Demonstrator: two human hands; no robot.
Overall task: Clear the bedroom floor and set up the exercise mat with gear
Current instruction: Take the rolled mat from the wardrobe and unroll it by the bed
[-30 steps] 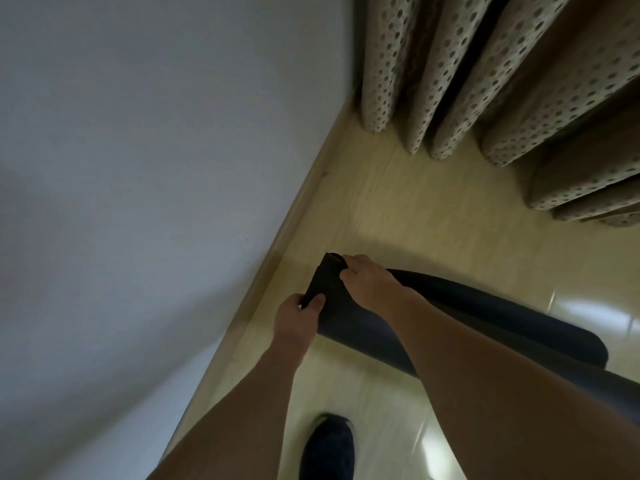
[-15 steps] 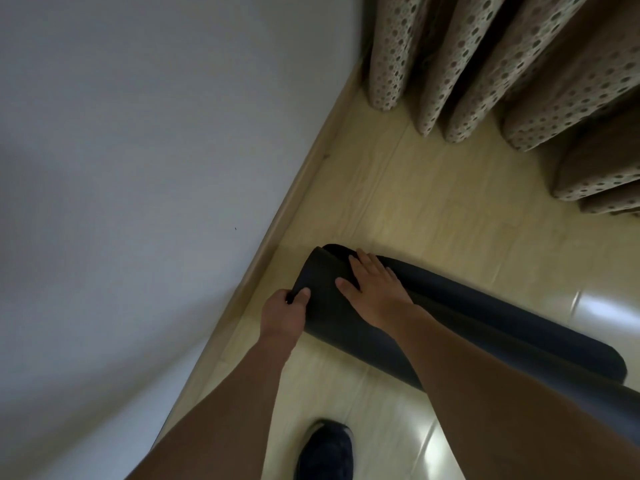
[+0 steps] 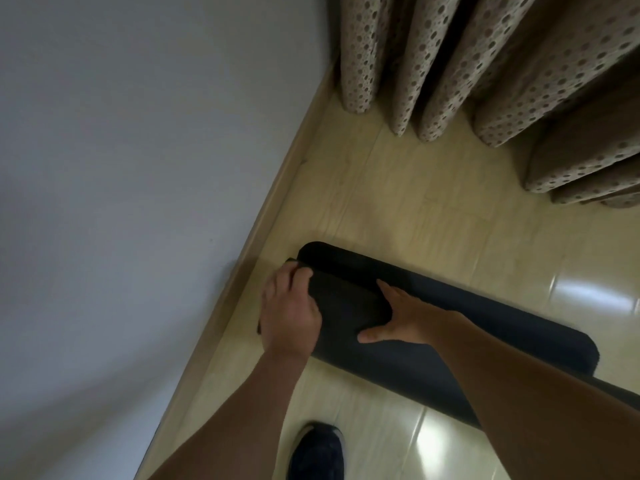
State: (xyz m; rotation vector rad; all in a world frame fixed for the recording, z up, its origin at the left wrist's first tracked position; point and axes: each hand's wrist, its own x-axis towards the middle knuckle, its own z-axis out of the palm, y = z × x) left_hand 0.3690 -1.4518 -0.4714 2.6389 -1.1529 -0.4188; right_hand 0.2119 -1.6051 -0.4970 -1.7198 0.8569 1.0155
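A dark exercise mat (image 3: 485, 327) lies partly rolled on the pale wooden floor beside the wall, its free flap spreading toward the curtains. My left hand (image 3: 289, 313) is at the roll's left end with fingers curled over the mat's edge. My right hand (image 3: 398, 320) lies flat on top of the roll, fingers spread and thumb out. My right forearm hides the roll's lower right part.
A white wall (image 3: 138, 168) and its skirting board (image 3: 273, 202) run along the left. Spotted brown curtains (image 3: 485, 64) hang down to the floor at the top right. My dark shoe (image 3: 317, 452) stands on the glossy floor (image 3: 433, 202) near the bottom edge.
The mat's flap has spread out farther toward the curtains. My right hand went from gripping the mat's end to lying flat on the roll; my left hand moved up onto the roll's end.
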